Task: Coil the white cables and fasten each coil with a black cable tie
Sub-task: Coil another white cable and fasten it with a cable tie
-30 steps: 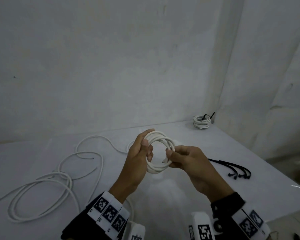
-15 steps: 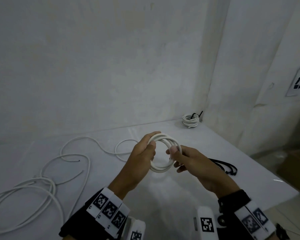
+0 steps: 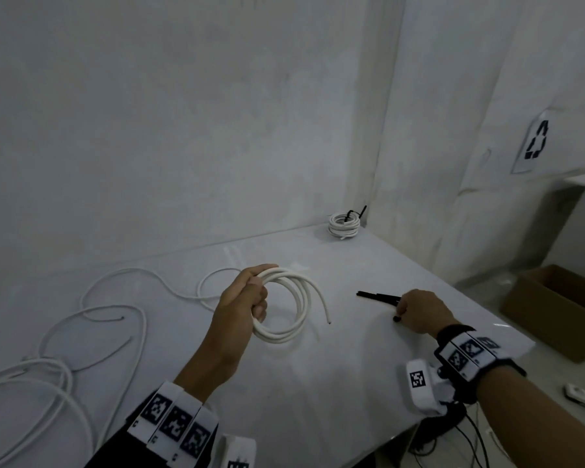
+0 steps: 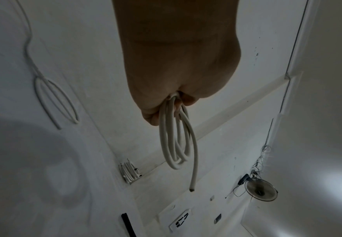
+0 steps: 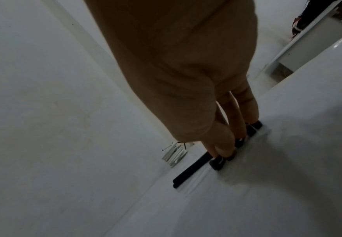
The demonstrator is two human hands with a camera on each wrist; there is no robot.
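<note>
Coil (image 3: 286, 307) in closed left grip (image 3: 244, 298) | right grip (image 3: 419, 310) fingertips on ties (image 3: 377, 295) near table edge (image 3: 480, 305)

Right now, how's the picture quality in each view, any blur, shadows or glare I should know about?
Head view: dim and even, edges bent by the wide lens, coil in the left hand sharp. Left wrist view: a broad soft shadow on the table, lamp glare at the right edge. Right wrist view: dark and motion-blurred, the right hand over smeared black cable ties.

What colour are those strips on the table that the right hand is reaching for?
Black: the cable ties under the right hand, clearest in the head view.
</note>
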